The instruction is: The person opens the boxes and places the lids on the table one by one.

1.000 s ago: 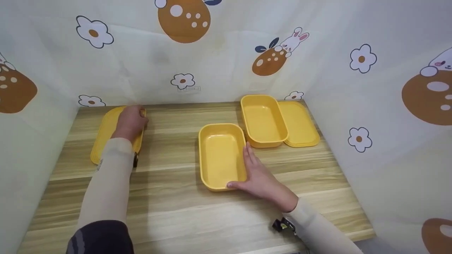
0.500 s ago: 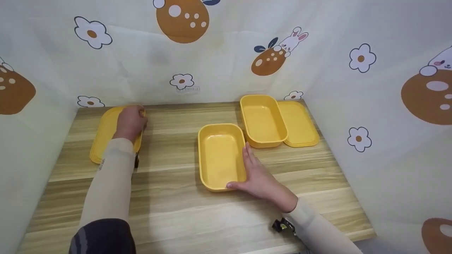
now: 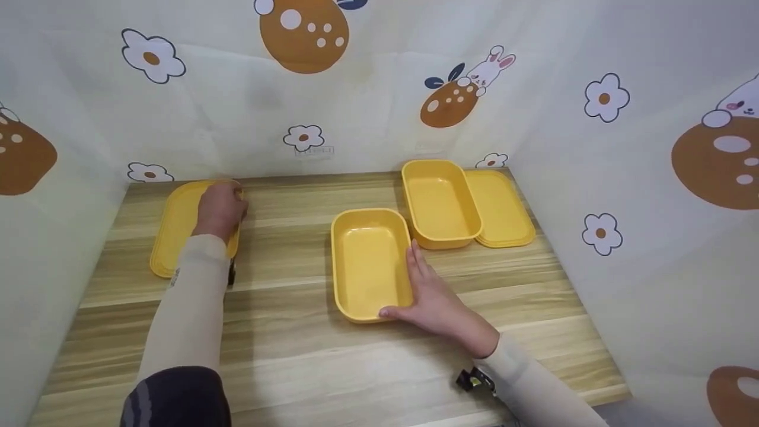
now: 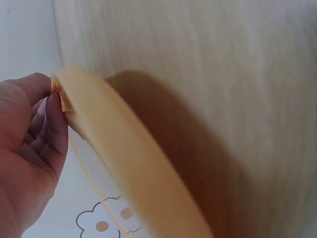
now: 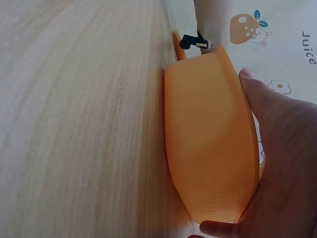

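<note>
At the table's far left, my left hand pinches the far right edge of a yellow lid. The left wrist view shows thumb and fingertips on the rim of this lid, with a dark shadow beside it on the tabletop. Mid-table stands an uncovered yellow food container. My right hand grips its near right corner. Its thumb lies at the near rim, and its fingers run along the right wall. The right wrist view shows the outer wall of this container from the side.
A second yellow food container, uncovered, stands at the back right. Beside it a second yellow lid lies flat, partly under its edge. A patterned cloth encloses the wooden table at the back and sides.
My left forearm has shifted slightly to the right, while the left hand stays at the lid's edge. The right hand and the container hold their places.
</note>
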{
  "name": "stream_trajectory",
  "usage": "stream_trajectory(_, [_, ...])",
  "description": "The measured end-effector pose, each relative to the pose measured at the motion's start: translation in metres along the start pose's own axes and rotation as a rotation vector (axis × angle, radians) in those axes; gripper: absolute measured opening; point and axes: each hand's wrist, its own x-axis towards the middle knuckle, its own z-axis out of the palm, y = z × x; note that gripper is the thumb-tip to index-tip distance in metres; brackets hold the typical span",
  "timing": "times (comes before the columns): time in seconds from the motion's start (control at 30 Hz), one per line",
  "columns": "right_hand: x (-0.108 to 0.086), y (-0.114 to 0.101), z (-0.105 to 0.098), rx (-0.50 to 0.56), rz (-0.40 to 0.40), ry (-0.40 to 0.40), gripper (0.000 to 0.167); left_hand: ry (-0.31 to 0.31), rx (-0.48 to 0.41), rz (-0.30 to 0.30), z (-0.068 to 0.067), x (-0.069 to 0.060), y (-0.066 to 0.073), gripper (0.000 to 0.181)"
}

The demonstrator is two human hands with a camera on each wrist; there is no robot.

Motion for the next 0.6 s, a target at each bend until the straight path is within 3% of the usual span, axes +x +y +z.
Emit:
stream_trajectory(0.2, [-0.0005,-0.002,0.0001,0.009,-0.02,0.019,0.147,-0.001,0.02,0.023,0.0037,-0.0041,-0.0017,0.044])
stream_trajectory(0.6, [-0.0015,-0.0029,-0.0018,0.008,-0.012,0.01,0.147,-0.044,0.001,-0.033,0.0077,-0.0033,-0.0034,0.044])
